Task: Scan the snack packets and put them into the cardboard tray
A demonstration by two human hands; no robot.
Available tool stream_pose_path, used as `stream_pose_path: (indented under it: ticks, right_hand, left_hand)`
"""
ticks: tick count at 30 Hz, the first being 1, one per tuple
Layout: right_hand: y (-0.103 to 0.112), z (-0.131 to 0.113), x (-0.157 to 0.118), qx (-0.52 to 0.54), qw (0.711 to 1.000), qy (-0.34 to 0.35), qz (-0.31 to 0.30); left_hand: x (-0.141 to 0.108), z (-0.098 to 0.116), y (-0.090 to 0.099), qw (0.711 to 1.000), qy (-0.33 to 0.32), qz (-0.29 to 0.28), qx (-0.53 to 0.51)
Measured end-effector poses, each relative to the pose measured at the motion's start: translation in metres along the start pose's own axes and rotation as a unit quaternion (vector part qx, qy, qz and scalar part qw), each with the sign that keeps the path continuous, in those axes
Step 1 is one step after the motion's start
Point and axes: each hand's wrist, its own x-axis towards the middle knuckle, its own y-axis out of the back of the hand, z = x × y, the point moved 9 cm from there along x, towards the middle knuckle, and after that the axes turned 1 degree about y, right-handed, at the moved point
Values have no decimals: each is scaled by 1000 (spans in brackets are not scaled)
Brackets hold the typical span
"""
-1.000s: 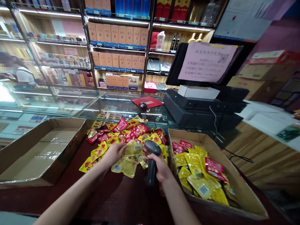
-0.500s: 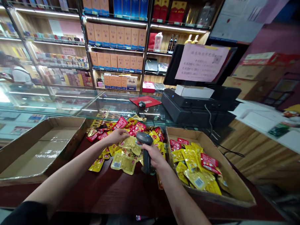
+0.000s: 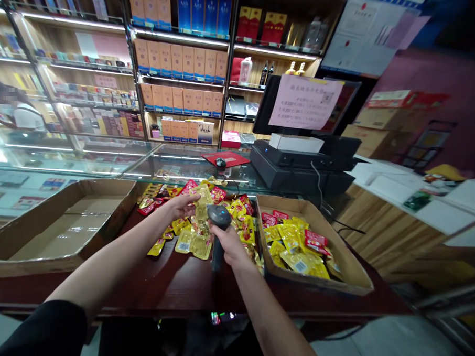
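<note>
On your dark table, a cardboard tray lies at nine o'clock, a packet-laden tray at three, a packet pile at twelve. The scanner, clock centre, fills your right hand, fingers wrapped round; your left hand, half closed, grips a gold packet at eleven.

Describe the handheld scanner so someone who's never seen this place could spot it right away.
On the dark red table, look between the left cardboard tray and the right tray. At the near side of a heap of red and yellow packets, the right hand grips the handheld scanner. It is dark grey and pistol-shaped with a blue spot on top, unlike the shiny packets around it.
</note>
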Motion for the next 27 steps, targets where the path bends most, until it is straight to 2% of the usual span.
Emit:
stream_pose_path:
  ticks: [5,11,20,27]
  right_hand:
    - [-13,-3,-30,-8,999,-29,-22]
    - [-25,-1,-52,-24,997,-55,-43]
    - [-25,-2,-59,-58,998,-23,-19]
    - [-26,-4,-60,-66,997,-24,-11]
  left_hand:
    - [-2,18,-6,997,-51,-7,51]
    - [3,10,-11,996,-53,-24,67]
    - [-3,13,-10,996,-55,-20,70]
    - [-2,19,-7,994,-66,2,84]
